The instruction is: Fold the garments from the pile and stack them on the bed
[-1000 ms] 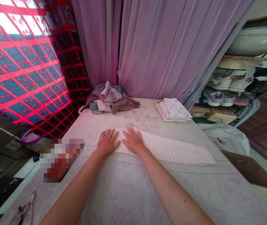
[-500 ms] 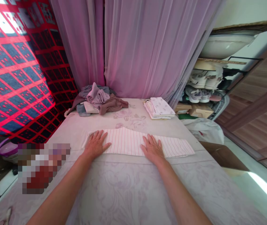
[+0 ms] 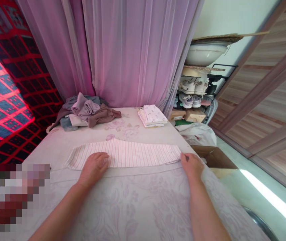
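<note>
Both bare forearms reach in over a pale floral bed cover (image 3: 122, 207). The left hand (image 3: 94, 168) lies palm-down, fingers together, on the near edge of a long white cloth with pink stripes (image 3: 124, 154), not visibly gripping it. The right hand (image 3: 191, 166) sits at the cloth's right end, just beside the bed's edge; whether its fingertips (image 3: 183, 156) pinch the corner, I cannot tell. Left of the cloth, a pixelated blur (image 3: 14, 194) hides something. Beyond the cloth lie a rumpled heap of mauve and brown clothes (image 3: 87, 113) and a folded white stack (image 3: 151, 116).
</note>
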`<action>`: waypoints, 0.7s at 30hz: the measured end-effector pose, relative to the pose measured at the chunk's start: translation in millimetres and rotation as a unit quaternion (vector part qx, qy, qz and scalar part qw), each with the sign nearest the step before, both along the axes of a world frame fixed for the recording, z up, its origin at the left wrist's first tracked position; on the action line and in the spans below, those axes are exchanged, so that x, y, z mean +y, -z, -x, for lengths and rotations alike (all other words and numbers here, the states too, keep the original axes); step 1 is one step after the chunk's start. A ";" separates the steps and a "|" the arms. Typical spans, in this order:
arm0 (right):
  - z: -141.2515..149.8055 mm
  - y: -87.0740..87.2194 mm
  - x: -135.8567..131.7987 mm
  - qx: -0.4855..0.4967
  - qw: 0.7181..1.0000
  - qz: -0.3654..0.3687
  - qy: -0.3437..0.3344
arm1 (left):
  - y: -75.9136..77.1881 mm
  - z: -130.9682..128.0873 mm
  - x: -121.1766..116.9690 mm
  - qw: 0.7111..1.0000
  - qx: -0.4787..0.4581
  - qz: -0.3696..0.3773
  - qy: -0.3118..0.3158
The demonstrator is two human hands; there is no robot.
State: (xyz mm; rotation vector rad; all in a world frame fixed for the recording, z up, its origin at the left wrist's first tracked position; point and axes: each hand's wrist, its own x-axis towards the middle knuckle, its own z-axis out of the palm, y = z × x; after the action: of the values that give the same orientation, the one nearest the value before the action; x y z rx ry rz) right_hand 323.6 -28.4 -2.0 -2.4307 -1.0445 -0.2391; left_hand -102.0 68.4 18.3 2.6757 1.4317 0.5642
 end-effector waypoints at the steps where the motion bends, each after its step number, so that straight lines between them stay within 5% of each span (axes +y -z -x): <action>1: -1.5 1.3 -1.1 0.008 1.000 0.005 0.001 | 0.2 -11.5 -7.9 1.000 -0.019 0.005 0.024; 7: -1.1 2.7 4.0 0.052 0.999 0.009 -0.005 | 10.5 -53.3 -24.5 0.997 -0.043 0.033 0.053; 14: -10.4 7.0 3.1 0.086 0.993 -0.082 -0.014 | 13.7 -53.9 -19.4 0.994 -0.085 0.030 0.055; 21: -12.5 11.7 1.8 0.077 0.995 -0.060 -0.013 | 12.8 -53.4 -21.2 0.995 -0.074 0.030 0.058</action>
State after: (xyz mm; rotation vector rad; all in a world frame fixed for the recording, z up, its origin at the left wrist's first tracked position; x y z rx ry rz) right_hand 336.1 -26.6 -13.7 -2.2868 -0.9653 -0.0994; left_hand -48.6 47.2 5.4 2.5884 1.2279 0.6834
